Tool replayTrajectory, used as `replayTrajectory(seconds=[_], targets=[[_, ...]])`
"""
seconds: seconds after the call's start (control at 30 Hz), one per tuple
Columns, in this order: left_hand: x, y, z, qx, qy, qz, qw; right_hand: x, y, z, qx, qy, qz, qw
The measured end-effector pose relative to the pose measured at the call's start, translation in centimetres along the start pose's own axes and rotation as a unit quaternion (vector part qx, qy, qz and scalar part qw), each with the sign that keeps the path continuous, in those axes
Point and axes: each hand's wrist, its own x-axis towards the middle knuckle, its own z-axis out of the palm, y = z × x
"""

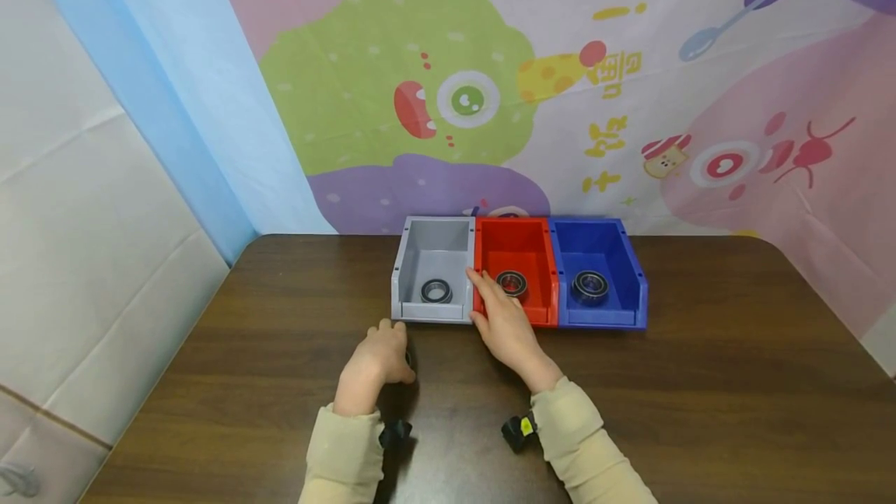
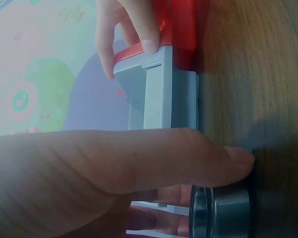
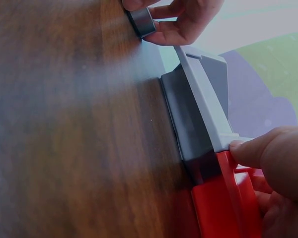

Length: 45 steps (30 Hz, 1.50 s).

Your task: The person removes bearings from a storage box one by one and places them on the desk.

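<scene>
My left hand (image 1: pixel 376 355) pinches a ball bearing (image 2: pixel 232 213) between thumb and fingers, low over the table in front of the grey bin (image 1: pixel 437 313). In the right wrist view that bearing (image 3: pixel 144 22) stands on edge. My right hand (image 1: pixel 509 330) grips the front corner where the grey bin meets the red bin (image 1: pixel 539 316). Its thumb presses the front seam, with fingers over the wall. One bearing (image 1: pixel 436 291) lies in the grey bin, another bearing (image 1: pixel 512 283) in the red bin, partly behind the right hand, and a third bearing (image 1: pixel 590 286) in the blue bin (image 1: pixel 607 319).
The three bins stand side by side at the back of the brown wooden table (image 1: pixel 714 379). Right behind them hangs a printed cartoon cloth (image 1: pixel 476 37). A pale wall (image 1: pixel 91 201) rises at the left. A small black device (image 1: pixel 518 432) sits at the right wrist.
</scene>
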Motion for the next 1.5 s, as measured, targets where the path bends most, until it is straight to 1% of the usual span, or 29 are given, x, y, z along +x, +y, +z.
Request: replayTrajectory(seconds=[0.27, 0.47, 0.63, 0.77, 0.87, 0.97, 1.1, 1.23, 1.3, 1.37, 1.43, 1.5], targets=[[0.0, 0.0, 0.0, 0.0, -0.005, -0.001, 1.0, -0.1, -0.2, -0.3, -0.004, 0.003, -0.011, 1.0], [0.2, 0.2, 0.0, 0.006, -0.005, 0.002, 1.0, -0.1, 0.0, -0.5, -0.004, 0.002, -0.007, 1.0], [0.4, 0.4, 0.1, 0.005, -0.011, -0.007, 0.9999, -0.2, 0.0, -0.6, 0.0, -0.006, -0.001, 1.0], [0.6, 0.3, 0.0, 0.001, -0.01, -0.011, 0.9999, -0.2, 0.0, -0.7, -0.001, -0.004, -0.003, 1.0], [1.0, 0.4, -0.2, 0.007, 0.011, 0.004, 0.9999, -0.1, 0.1, -0.7, -0.001, -0.001, -0.002, 1.0], [1.4, 0.7, -0.4, 0.021, 0.056, 0.032, 0.9977, 0.0, 0.1, -0.6, -0.001, 0.0, -0.001, 1.0], [2.2, 1.5, -1.0, 0.032, 0.126, 0.068, 0.9892, 0.1, 0.1, -0.5, -0.002, 0.001, 0.0, 1.0], [3.4, 2.3, -2.0, 0.019, 0.169, 0.091, 0.9811, 0.1, 0.0, -0.3, 0.0, 0.001, 0.0, 1.0], [4.2, 2.5, -2.2, 0.011, 0.177, 0.095, 0.9796, 0.0, -0.1, -0.3, 0.002, 0.001, -0.001, 1.0], [5.1, 2.6, -2.3, 0.006, 0.175, 0.092, 0.9803, 0.0, -0.1, -0.2, 0.002, 0.001, -0.002, 1.0], [6.0, 2.5, -2.1, 0.012, 0.165, 0.086, 0.9824, 0.0, -0.2, -0.2, 0.004, 0.0, -0.003, 1.0], [6.8, 2.5, -1.8, 0.02, 0.148, 0.077, 0.9858, 0.0, -0.2, -0.2, 0.005, 0.001, -0.004, 1.0]])
